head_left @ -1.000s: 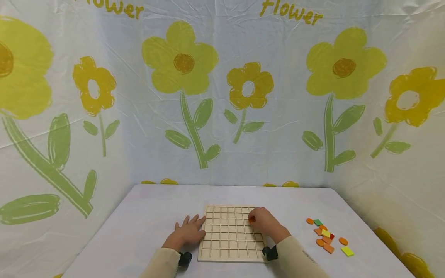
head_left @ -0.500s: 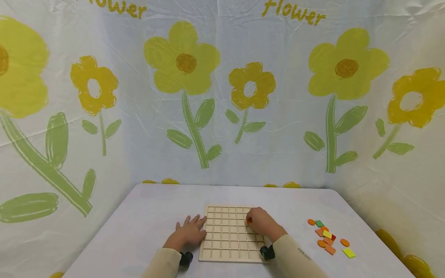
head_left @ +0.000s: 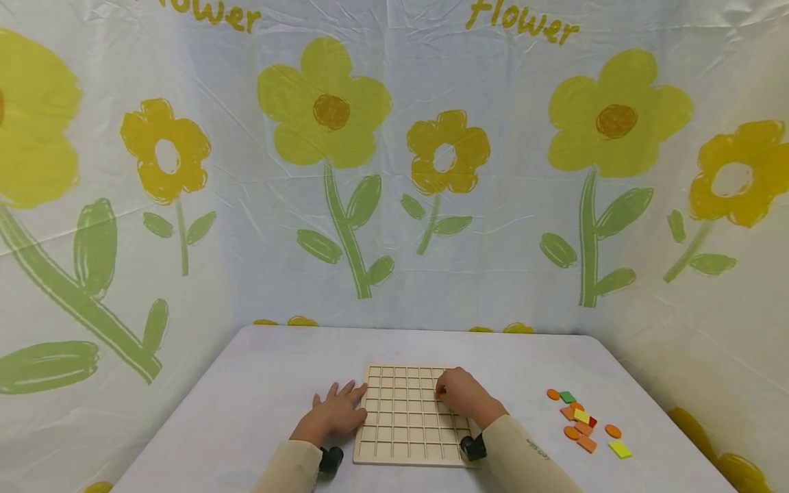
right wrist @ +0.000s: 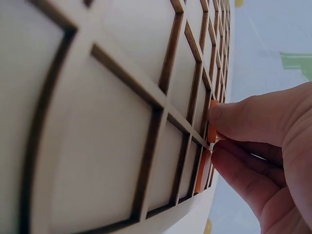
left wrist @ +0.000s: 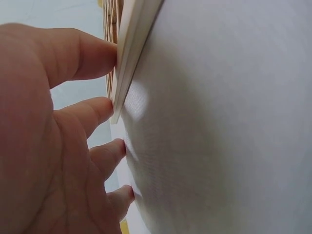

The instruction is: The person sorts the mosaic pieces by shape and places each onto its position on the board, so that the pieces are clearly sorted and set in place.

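Note:
A pale wooden grid board lies on the table, its square cells marked off by raised ribs. My left hand rests at its left edge with fingers spread; the left wrist view shows the thumb and one fingertip against the board's side. Over the upper right cells is my right hand. In the right wrist view its thumb and fingers pinch a thin orange piece at the board's surface. A second orange piece sits in a neighbouring cell, just below the fingertips. The hand covers both pieces' far sides.
Right of the board, loose flat pieces lie scattered and partly overlapping: orange discs, orange squares, a green piece, yellow pieces and a red one. A flower-printed cloth surrounds the table.
My right hand has shifted slightly left over the board, with the orange piece at its fingertips. The left hand stays at the board's edge. The head view has turned a little.

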`<action>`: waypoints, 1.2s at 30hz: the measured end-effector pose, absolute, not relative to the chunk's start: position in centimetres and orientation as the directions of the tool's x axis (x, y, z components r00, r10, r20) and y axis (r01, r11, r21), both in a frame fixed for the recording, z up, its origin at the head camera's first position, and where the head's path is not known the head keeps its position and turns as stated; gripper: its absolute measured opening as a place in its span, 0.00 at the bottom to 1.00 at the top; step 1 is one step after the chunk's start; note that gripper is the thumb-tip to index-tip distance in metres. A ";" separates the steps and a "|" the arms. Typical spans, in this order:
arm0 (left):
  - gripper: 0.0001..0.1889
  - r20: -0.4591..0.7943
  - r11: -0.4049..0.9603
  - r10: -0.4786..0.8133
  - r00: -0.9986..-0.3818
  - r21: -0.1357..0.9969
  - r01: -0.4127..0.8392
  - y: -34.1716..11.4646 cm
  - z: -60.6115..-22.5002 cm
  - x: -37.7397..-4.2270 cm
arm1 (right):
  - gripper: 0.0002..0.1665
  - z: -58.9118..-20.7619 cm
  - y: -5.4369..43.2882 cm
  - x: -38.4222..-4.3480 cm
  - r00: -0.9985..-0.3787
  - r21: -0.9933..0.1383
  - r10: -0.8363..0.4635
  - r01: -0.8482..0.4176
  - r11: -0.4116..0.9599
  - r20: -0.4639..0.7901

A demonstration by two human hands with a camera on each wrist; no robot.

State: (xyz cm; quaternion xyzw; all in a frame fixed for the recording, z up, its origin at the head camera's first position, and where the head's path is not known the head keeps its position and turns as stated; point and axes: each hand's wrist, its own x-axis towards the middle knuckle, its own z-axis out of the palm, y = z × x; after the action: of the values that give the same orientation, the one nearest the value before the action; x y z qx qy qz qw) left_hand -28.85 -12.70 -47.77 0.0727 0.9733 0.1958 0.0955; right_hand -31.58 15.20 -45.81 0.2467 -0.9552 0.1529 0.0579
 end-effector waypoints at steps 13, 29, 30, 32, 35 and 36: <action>0.32 -0.172 0.918 0.163 -0.972 0.388 0.085 -12.7 -48.2 -29.1 | 0.06 -45.7 15.2 -31.4 -0.875 -0.273 -0.451 -0.484 0.832 0.177; 0.32 -0.178 0.915 0.161 -0.971 0.396 0.080 -12.7 -47.8 -28.8 | 0.05 -45.1 16.5 -30.8 -0.877 -0.310 -0.442 -0.480 0.821 0.188; 0.32 -0.181 0.915 0.161 -0.970 0.395 0.079 -12.7 -47.8 -28.8 | 0.05 -45.1 16.7 -30.8 -0.887 -0.316 -0.427 -0.462 0.829 0.176; 0.32 -0.191 0.915 0.163 -0.968 0.396 0.076 -12.6 -47.8 -28.8 | 0.06 -45.2 17.1 -31.0 -0.904 -0.332 -0.399 -0.428 0.841 0.156; 0.31 -0.201 0.918 0.164 -0.966 0.389 0.074 -12.5 -47.9 -28.9 | 0.08 -45.2 17.7 -31.1 -0.922 -0.342 -0.361 -0.387 0.856 0.138; 0.31 -0.204 0.920 0.162 -0.965 0.386 0.072 -12.5 -47.9 -28.9 | 0.08 -45.2 18.0 -31.1 -0.927 -0.338 -0.351 -0.375 0.863 0.133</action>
State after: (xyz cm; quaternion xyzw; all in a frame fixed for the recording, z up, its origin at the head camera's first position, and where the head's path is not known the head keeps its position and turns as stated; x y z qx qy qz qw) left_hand -28.92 -12.49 -47.93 0.0602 0.9727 0.1913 0.1168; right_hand -31.11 18.00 -45.22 0.1883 -0.9646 0.1815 0.0334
